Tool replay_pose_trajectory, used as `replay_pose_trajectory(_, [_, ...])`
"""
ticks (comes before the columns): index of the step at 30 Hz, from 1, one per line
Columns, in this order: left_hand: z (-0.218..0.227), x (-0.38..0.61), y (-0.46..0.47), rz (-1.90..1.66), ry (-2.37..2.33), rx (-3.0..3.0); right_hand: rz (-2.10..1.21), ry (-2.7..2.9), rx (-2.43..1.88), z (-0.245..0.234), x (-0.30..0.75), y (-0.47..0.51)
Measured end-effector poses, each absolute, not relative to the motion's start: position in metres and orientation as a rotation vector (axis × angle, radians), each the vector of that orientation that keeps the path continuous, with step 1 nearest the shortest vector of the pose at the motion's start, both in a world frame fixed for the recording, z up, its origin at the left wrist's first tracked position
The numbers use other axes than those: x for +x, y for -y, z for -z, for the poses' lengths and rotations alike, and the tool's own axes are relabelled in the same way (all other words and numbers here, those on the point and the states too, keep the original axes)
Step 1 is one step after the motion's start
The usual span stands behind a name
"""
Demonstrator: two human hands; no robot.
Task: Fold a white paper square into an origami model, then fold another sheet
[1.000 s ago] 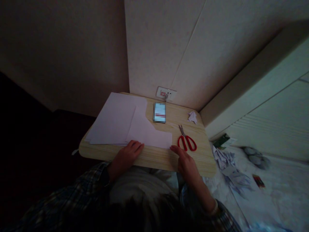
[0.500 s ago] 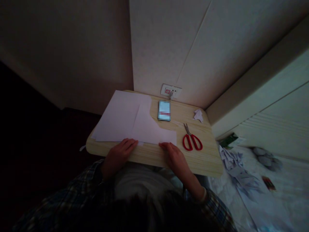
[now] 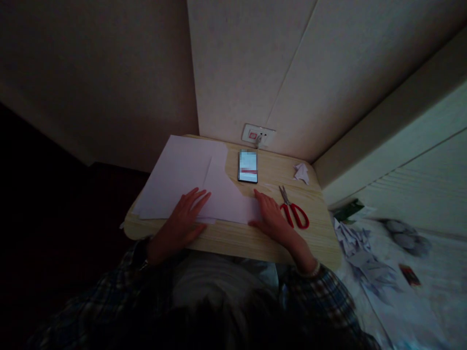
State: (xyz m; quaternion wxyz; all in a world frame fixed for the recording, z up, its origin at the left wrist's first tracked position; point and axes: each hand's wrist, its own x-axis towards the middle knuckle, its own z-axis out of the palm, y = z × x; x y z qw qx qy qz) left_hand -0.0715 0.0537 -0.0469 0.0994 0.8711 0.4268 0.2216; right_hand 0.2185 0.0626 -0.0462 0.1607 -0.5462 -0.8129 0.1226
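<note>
Large white sheets of paper (image 3: 178,170) lie flat over the left half of a small wooden table (image 3: 233,240), with one piece reaching right toward my right hand. My left hand (image 3: 184,216) is over the lower edge of the sheets, fingers stretched out and slightly spread. Over the right end of the paper is my right hand (image 3: 270,216), its fingers extended and thumb apart. Neither hand grips anything. Red-handled scissors (image 3: 299,214) lie just right of my right hand, which covers part of one handle loop.
A phone (image 3: 247,166) with its screen lit lies near the back wall, below a wall socket (image 3: 258,135). A small folded paper piece (image 3: 301,173) sits at the back right. Crumpled and folded papers (image 3: 368,262) lie on a white surface beyond the table's right side.
Both hands have moved forward from the paper's near edge onto the sheets, with fingers spreading. My right hand also shifted right, near the scissors. The paper's lower right edge looks slightly lower in view.
</note>
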Motion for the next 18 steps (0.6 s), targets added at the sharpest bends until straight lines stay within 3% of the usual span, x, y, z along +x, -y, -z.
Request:
replay_pose_trajectory(9, [0.06,-0.076,-0.081,-0.71,-1.401,2.343,-0.34,2.4,-1.651,0.022,0.213,-0.057])
replay_pose_trajectory(18, [0.052,-0.066,-0.08,-0.949,-1.333,1.881,-0.051,2.34,-1.461,0.028,0.214,-0.031])
